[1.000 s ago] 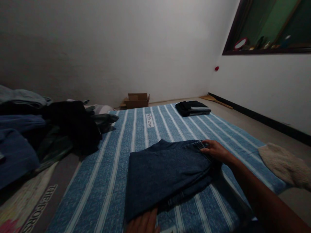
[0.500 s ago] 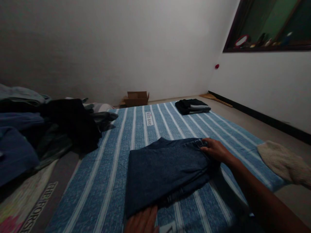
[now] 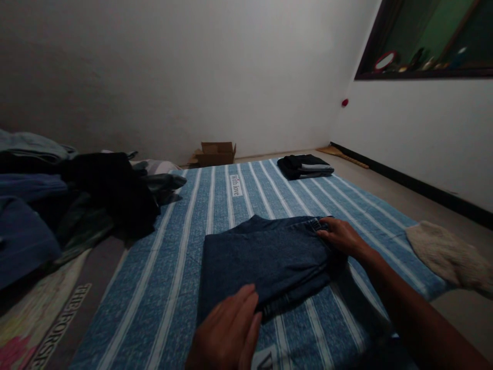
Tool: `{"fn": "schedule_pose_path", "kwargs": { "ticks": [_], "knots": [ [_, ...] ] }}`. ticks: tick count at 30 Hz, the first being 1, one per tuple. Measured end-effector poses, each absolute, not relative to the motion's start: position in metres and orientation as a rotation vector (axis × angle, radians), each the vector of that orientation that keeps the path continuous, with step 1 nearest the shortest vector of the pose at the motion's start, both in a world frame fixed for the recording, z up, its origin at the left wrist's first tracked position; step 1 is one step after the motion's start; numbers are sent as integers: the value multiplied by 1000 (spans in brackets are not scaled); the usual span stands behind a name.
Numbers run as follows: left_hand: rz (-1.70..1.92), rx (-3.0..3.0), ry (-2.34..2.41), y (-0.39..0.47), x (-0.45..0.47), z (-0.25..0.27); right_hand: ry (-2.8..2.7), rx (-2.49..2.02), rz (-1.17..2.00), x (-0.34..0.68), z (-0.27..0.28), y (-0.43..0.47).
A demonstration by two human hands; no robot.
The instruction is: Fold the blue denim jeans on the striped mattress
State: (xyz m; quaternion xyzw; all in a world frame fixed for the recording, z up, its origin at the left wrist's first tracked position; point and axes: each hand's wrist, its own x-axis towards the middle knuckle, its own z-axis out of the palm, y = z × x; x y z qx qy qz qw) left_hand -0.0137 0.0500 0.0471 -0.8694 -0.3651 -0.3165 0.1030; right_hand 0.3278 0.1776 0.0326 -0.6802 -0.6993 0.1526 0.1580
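Dark blue jeans [image 3: 254, 262] lie folded over on a blue-and-white striped sheet [image 3: 165, 277]. At their far right corner, by the waistband, my right hand [image 3: 339, 236] pinches the denim between thumb and fingers. My left hand [image 3: 229, 329] is over the near left edge of the jeans, its fingers stretched out and grasping nothing. Whether it touches the cloth I cannot tell.
A heap of dark clothes [image 3: 111, 195] lies on the left. Folded black garments [image 3: 304, 167] rest on the far right of the sheet. A cardboard box [image 3: 215, 154] stands by the wall. A beige fluffy cloth [image 3: 447, 252] lies at the right edge.
My left hand has come up from the near lower edge of the jeans and now shows above them. My right hand keeps its hold at the corner.
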Motion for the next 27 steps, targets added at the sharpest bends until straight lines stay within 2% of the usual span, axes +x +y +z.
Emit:
{"fn": "schedule_pose_path", "kwargs": {
  "ticks": [6,10,27],
  "knots": [
    [-323,-2660,-1499,92,13,22,-1974,-1944,395,328,29,175],
    [-96,-2747,-1668,93,17,10,-1933,-1963,380,330,25,172],
    [-12,-2775,-1728,89,21,15,-1858,-1971,207,327,13,163]
  ]
}}
